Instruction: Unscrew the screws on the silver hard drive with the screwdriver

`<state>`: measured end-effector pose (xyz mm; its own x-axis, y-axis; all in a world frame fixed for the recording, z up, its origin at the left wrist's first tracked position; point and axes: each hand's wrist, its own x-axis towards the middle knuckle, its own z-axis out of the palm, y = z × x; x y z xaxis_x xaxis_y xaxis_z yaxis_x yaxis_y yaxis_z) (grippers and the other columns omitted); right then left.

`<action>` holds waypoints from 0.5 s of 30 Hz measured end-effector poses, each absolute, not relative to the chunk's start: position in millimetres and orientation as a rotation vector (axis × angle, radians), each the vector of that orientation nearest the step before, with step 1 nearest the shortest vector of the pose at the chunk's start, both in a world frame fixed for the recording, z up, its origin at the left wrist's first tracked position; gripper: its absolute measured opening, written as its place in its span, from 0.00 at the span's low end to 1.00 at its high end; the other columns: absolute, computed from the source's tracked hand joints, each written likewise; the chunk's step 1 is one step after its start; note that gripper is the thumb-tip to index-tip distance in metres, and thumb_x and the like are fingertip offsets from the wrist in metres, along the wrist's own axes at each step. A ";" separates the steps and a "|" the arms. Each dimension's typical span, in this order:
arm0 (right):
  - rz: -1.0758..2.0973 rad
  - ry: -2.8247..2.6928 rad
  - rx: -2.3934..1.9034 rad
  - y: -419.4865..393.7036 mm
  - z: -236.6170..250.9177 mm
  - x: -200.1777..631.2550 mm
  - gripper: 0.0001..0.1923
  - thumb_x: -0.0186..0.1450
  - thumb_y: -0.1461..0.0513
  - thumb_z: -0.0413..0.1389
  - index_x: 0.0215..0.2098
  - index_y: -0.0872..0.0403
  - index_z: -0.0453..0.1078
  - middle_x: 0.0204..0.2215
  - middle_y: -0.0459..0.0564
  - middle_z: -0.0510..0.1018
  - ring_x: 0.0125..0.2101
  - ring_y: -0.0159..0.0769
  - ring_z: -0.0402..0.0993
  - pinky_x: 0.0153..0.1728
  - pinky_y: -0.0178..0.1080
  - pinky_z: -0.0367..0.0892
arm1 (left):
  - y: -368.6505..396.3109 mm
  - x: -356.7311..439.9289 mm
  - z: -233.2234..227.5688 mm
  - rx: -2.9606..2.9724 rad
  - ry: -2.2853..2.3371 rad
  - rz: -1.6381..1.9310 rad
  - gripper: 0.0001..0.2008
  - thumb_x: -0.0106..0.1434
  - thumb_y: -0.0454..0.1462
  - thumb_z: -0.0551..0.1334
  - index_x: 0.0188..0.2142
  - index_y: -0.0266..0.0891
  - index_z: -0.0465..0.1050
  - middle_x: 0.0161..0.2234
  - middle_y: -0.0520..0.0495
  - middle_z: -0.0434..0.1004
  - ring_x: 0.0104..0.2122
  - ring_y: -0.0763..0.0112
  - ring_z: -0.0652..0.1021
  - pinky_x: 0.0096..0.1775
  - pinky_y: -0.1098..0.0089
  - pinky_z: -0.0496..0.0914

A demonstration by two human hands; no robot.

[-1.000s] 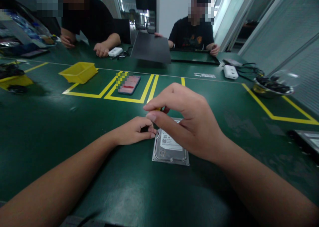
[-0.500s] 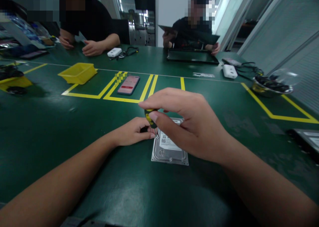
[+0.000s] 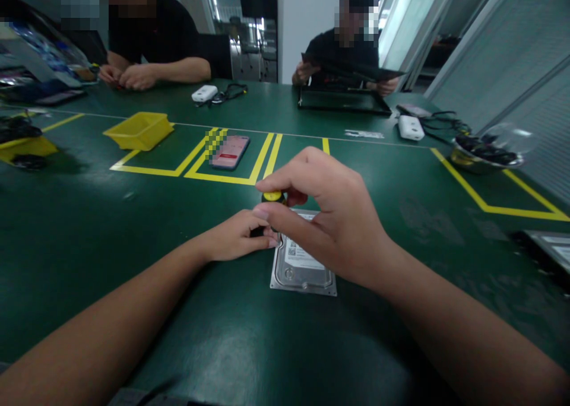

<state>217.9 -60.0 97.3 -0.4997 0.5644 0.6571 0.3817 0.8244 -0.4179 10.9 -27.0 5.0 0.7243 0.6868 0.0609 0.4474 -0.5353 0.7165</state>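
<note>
Head view: right hand (image 3: 332, 216) pinches yellow-capped screwdriver (image 3: 272, 198) upright, fingertips closed round handle top, letting it twirl. Left hand (image 3: 236, 237) curled, nipping dark shaft low, steadying tip. Hard drive (image 3: 303, 266) flat beneath right hand, on green table (image 3: 133, 246).

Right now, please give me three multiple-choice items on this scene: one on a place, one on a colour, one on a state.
1. Where does the hard drive lie?
A. In the yellow bin
B. On the green table, under the right hand
C. On the phone

2. What colour is the cap of the screwdriver?
A. Yellow
B. Red
C. White

3. How is the right hand?
A. Flat on the table
B. Open and empty
C. Pinching the screwdriver top

Answers: 1 B, the drive rests on the green table; 2 A, the cap shows yellow; 3 C, fingertips close around it.
</note>
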 end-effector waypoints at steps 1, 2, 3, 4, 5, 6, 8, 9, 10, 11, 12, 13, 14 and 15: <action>0.280 -2.168 -0.697 -60.2 97.1 217.7 0.11 0.67 0.59 0.60 0.43 0.58 0.75 0.38 0.49 0.78 0.40 0.33 0.72 0.40 0.36 0.67 | -27.0 11.7 5.9 2.220 0.839 0.458 0.11 0.68 0.41 0.58 0.38 0.35 0.74 0.36 0.47 0.77 0.43 0.62 0.76 0.46 0.65 0.71; 0.284 -2.182 -0.701 -60.1 96.5 217.5 0.13 0.66 0.59 0.60 0.45 0.58 0.75 0.40 0.50 0.78 0.41 0.34 0.72 0.42 0.37 0.67 | -26.9 12.5 6.8 2.214 0.815 0.472 0.11 0.69 0.41 0.58 0.40 0.36 0.74 0.38 0.46 0.77 0.44 0.62 0.76 0.47 0.65 0.71; 0.285 -2.198 -0.704 -59.9 95.9 217.4 0.14 0.66 0.59 0.60 0.48 0.59 0.74 0.42 0.51 0.78 0.42 0.34 0.72 0.43 0.37 0.67 | -26.8 12.9 7.4 2.206 0.788 0.478 0.11 0.69 0.40 0.57 0.42 0.36 0.74 0.39 0.46 0.78 0.44 0.63 0.76 0.47 0.65 0.71; 0.286 -2.217 -0.708 -59.6 95.4 217.4 0.16 0.66 0.61 0.59 0.50 0.59 0.73 0.44 0.52 0.78 0.43 0.34 0.72 0.44 0.37 0.67 | -26.5 13.1 7.6 2.200 0.769 0.478 0.11 0.69 0.41 0.57 0.43 0.36 0.74 0.40 0.46 0.78 0.43 0.63 0.76 0.47 0.65 0.71; 0.282 -2.231 -0.710 -59.3 95.3 217.7 0.17 0.66 0.62 0.59 0.52 0.60 0.72 0.45 0.52 0.78 0.43 0.34 0.72 0.45 0.37 0.67 | -26.0 12.8 7.2 2.197 0.766 0.467 0.12 0.69 0.42 0.58 0.42 0.36 0.74 0.40 0.46 0.78 0.42 0.64 0.77 0.46 0.66 0.71; 0.279 -2.244 -0.718 -59.1 96.0 218.4 0.16 0.66 0.63 0.58 0.52 0.60 0.71 0.46 0.51 0.78 0.43 0.33 0.72 0.45 0.37 0.67 | -25.5 12.2 6.3 2.196 0.785 0.449 0.12 0.68 0.43 0.58 0.41 0.36 0.74 0.40 0.46 0.78 0.41 0.64 0.77 0.45 0.66 0.71; 0.268 -2.262 -0.740 -60.0 100.8 221.3 0.14 0.67 0.64 0.56 0.51 0.60 0.71 0.46 0.50 0.79 0.42 0.32 0.73 0.45 0.36 0.68 | -24.1 10.5 3.5 2.191 0.841 0.423 0.12 0.67 0.43 0.60 0.38 0.35 0.74 0.38 0.46 0.77 0.41 0.64 0.76 0.43 0.66 0.71; 0.256 -2.264 -0.753 -61.3 105.0 223.6 0.13 0.68 0.64 0.56 0.50 0.59 0.72 0.45 0.49 0.79 0.41 0.32 0.74 0.44 0.36 0.68 | -23.3 9.6 1.9 2.186 0.854 0.418 0.12 0.67 0.43 0.60 0.39 0.36 0.74 0.38 0.46 0.77 0.41 0.64 0.76 0.44 0.66 0.71; 0.232 -2.252 -0.761 -63.5 110.4 226.6 0.13 0.68 0.63 0.57 0.50 0.58 0.72 0.45 0.48 0.79 0.40 0.32 0.74 0.43 0.36 0.69 | -22.5 9.0 0.4 2.175 0.852 0.417 0.11 0.67 0.42 0.61 0.39 0.36 0.74 0.38 0.46 0.77 0.41 0.64 0.76 0.44 0.66 0.70; 0.193 -2.226 -0.771 -66.5 116.8 230.0 0.13 0.68 0.62 0.57 0.50 0.57 0.71 0.44 0.48 0.79 0.38 0.32 0.74 0.41 0.36 0.69 | -21.8 8.5 -0.8 2.161 0.834 0.416 0.10 0.67 0.42 0.61 0.40 0.36 0.73 0.38 0.47 0.77 0.41 0.65 0.76 0.44 0.66 0.70; 0.151 -2.186 -0.785 -70.2 123.7 233.9 0.13 0.68 0.61 0.58 0.50 0.56 0.71 0.43 0.47 0.79 0.37 0.32 0.74 0.39 0.36 0.70 | -21.0 8.2 -1.6 2.144 0.806 0.418 0.09 0.66 0.41 0.61 0.40 0.36 0.73 0.38 0.47 0.76 0.40 0.66 0.76 0.44 0.67 0.70; 0.118 -2.151 -0.808 -74.5 130.9 237.9 0.14 0.68 0.60 0.58 0.51 0.55 0.70 0.43 0.47 0.79 0.36 0.31 0.74 0.37 0.36 0.70 | -20.4 8.2 -2.1 2.127 0.779 0.418 0.08 0.66 0.40 0.62 0.40 0.37 0.73 0.37 0.48 0.76 0.38 0.68 0.75 0.43 0.68 0.69; 0.105 -2.118 -0.841 -79.3 137.9 242.0 0.14 0.68 0.59 0.58 0.51 0.55 0.70 0.42 0.47 0.78 0.35 0.31 0.74 0.35 0.35 0.69 | -19.9 8.3 -2.2 2.110 0.760 0.418 0.07 0.66 0.39 0.62 0.39 0.37 0.72 0.36 0.49 0.76 0.37 0.69 0.75 0.42 0.69 0.69; 0.100 -2.105 -0.872 -84.4 144.4 246.0 0.14 0.69 0.58 0.56 0.51 0.55 0.70 0.42 0.47 0.78 0.35 0.31 0.74 0.33 0.35 0.69 | -19.5 8.4 -2.1 2.095 0.750 0.421 0.07 0.66 0.39 0.62 0.39 0.37 0.72 0.35 0.50 0.75 0.36 0.70 0.75 0.40 0.69 0.69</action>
